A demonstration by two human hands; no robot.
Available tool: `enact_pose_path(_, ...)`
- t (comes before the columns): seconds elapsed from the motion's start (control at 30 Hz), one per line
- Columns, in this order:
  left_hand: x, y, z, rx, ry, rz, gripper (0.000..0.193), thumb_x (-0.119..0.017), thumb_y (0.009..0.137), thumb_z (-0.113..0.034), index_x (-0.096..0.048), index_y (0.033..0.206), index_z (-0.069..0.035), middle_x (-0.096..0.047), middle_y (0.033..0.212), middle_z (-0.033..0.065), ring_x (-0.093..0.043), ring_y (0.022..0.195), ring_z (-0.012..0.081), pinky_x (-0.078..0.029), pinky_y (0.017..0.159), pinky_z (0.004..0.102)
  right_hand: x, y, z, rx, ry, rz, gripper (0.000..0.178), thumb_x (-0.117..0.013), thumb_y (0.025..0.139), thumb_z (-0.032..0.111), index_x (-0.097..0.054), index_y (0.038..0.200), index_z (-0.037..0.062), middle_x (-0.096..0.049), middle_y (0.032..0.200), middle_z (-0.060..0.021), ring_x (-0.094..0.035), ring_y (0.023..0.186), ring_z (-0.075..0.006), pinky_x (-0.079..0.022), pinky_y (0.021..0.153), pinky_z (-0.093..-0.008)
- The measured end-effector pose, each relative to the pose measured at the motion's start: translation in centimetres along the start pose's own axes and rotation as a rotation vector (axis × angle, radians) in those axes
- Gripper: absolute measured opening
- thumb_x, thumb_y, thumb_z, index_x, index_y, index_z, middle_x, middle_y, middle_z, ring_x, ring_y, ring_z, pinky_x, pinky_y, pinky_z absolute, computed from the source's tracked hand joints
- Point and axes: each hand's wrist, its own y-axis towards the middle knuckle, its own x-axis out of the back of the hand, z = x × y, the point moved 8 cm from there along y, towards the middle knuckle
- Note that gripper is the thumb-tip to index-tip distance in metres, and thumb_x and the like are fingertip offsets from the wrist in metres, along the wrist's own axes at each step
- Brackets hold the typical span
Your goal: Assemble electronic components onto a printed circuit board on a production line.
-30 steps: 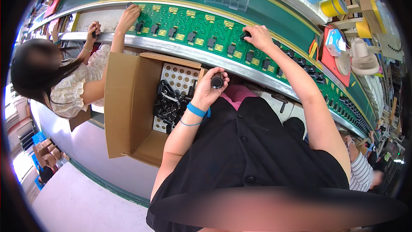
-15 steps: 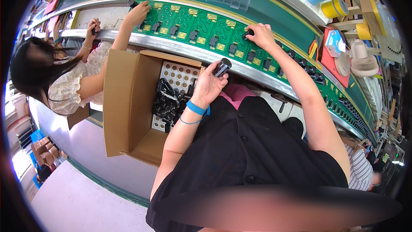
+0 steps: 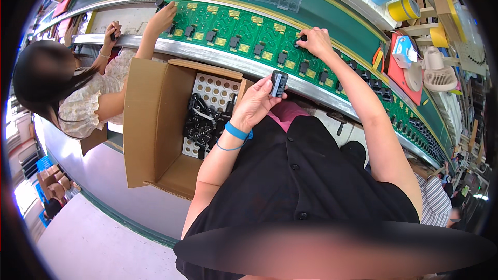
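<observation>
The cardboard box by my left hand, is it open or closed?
Open: the cardboard box has its flaps spread, showing black parts on a white holed tray.

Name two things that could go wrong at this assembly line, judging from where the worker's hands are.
1. The left hand pinches a black cylindrical part by its fingertips above the cardboard box; it could slip and fall in.
2. The right hand presses a part on the green circuit boards, close to neighbouring black components, which it might knock.
</observation>
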Motion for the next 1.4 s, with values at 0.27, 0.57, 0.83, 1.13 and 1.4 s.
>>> enact_pose_path(0.27,-2.0,-0.1,-0.1,-0.030,0.076,0.056,0.051,-0.063,0.083,-0.013,-0.039,0.128,-0.007,-0.058,0.103,0.0123,-0.058,0.094,0.0207,-0.046,0.079,0.0279,-0.3,0.5,0.4,-0.040,-0.097,0.049,0.036,-0.068,0.071,0.042,-0.066,0.089,0.0102,-0.066,0.080,-0.0100,-0.059,0.083,-0.0250,-0.038,0.075,-0.0388)
enact_pose_path(0.57,-1.3,-0.1,-3.7,-0.396,0.596,-0.209,0.057,-0.066,0.076,0.004,-0.041,0.126,-0.003,-0.057,0.106,0.0081,-0.056,0.086,0.0109,-0.046,0.077,0.0230,1.8,-2.3,6.1,0.344,0.282,-0.098,0.042,-0.066,0.077,0.037,-0.061,0.109,0.0099,-0.064,0.087,-0.0116,-0.057,0.085,-0.0227,-0.043,0.074,-0.0359)
enact_pose_path(0.83,-5.5,-1.5,-5.5,-0.922,1.672,-0.435,0.079,-0.067,0.070,0.002,-0.026,0.136,-0.008,-0.041,0.119,0.0219,-0.055,0.089,0.0386,-0.049,0.072,0.0392,1.6,-5.8,12.9,0.416,0.832,0.550,0.068,-0.071,0.076,0.022,-0.039,0.135,0.0123,-0.054,0.111,-0.0050,-0.050,0.088,-0.0123,-0.042,0.081,-0.0276)
enact_pose_path(1.13,8.8,-6.0,-12.0,-0.927,1.179,-0.961,0.035,-0.064,0.077,-0.011,-0.052,0.110,-0.001,-0.058,0.087,0.0111,-0.056,0.076,0.0221,-0.046,0.071,0.0333,1.8,-2.8,7.8,0.014,1.085,0.375,0.026,-0.065,0.078,0.013,-0.057,0.102,0.0084,-0.056,0.077,-0.0013,-0.050,0.061,-0.0056,-0.040,0.051,-0.0198)
enact_pose_path(1.4,33.7,-10.1,-10.7,-0.007,1.941,-1.626,0.063,-0.063,0.072,-0.050,-0.044,0.124,-0.020,-0.047,0.112,0.0175,-0.049,0.102,0.0360,-0.041,0.076,0.0537,-1.6,0.8,1.1,-0.089,0.854,0.170,0.038,-0.066,0.071,0.006,-0.056,0.108,0.0047,-0.059,0.089,-0.0098,-0.058,0.060,-0.0135,-0.048,0.054,-0.0266)
